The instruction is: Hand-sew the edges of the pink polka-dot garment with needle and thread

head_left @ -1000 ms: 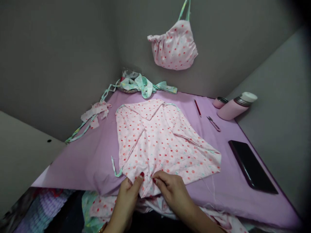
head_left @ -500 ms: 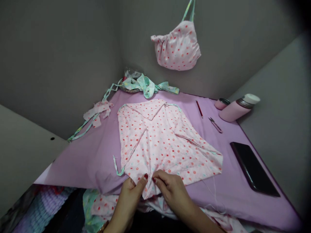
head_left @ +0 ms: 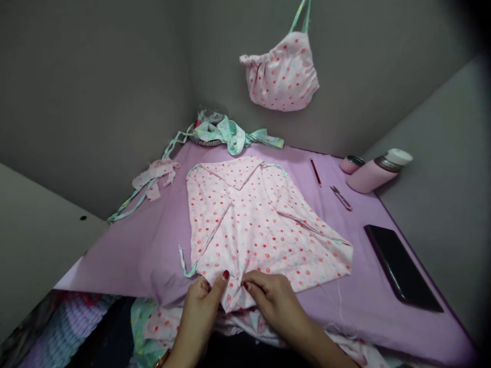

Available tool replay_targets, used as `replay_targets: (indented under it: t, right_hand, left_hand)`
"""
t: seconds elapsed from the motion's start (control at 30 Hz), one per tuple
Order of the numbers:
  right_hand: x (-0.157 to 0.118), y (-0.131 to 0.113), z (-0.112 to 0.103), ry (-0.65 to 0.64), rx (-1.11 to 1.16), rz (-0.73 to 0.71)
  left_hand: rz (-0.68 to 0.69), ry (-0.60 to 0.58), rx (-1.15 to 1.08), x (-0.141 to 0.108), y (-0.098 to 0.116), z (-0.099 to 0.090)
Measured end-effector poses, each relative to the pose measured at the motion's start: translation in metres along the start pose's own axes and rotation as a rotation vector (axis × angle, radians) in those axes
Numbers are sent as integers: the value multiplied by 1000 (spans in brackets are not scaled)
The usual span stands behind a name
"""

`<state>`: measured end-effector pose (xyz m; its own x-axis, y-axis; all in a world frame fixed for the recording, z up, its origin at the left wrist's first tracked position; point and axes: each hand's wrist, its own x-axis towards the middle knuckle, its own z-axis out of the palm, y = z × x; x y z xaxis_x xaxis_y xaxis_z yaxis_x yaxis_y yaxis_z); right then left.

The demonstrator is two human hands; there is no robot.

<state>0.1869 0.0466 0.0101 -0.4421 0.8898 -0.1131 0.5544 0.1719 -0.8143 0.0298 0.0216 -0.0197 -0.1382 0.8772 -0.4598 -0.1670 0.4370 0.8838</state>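
A pink cotton fabric piece point(head_left: 253, 230) with small red flower prints lies spread on the purple cloth, its flaps folded inward and mint binding on some edges. At its near edge, my left hand point(head_left: 205, 299) is closed on the fabric, thumb laid on top. My right hand point(head_left: 270, 296) pinches the same fabric just to the right, thumb against forefinger. Gathered creases run up from between the two hands. Whether a needle sits in the right fingertips is too small to tell. A pale thread point(head_left: 339, 299) trails right of my right hand.
On the right lie thread snips point(head_left: 340, 198), a red pencil point(head_left: 315, 172), a pink flask point(head_left: 374, 174), its cup point(head_left: 351, 164) and a black phone point(head_left: 402, 268). Mint fabric strips point(head_left: 233, 135) and pink scraps point(head_left: 155, 176) lie at the back left. A gathered pink pouch point(head_left: 282, 74) hangs above.
My left thumb has shifted slightly up and left, away from the right fingertips. The right hand keeps its pinch, and the fabric lies almost as before.
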Motion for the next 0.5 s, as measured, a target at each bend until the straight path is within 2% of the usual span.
replay_targets:
  t: [0.23, 0.5]
  right_hand:
    - [0, 0, -2, -38, -98, 24]
    - [5, -9, -2, -68, -325, 38]
  left_hand:
    - [-24, -18, 26, -1, 0, 1]
    - [76, -6, 145, 0, -1, -1]
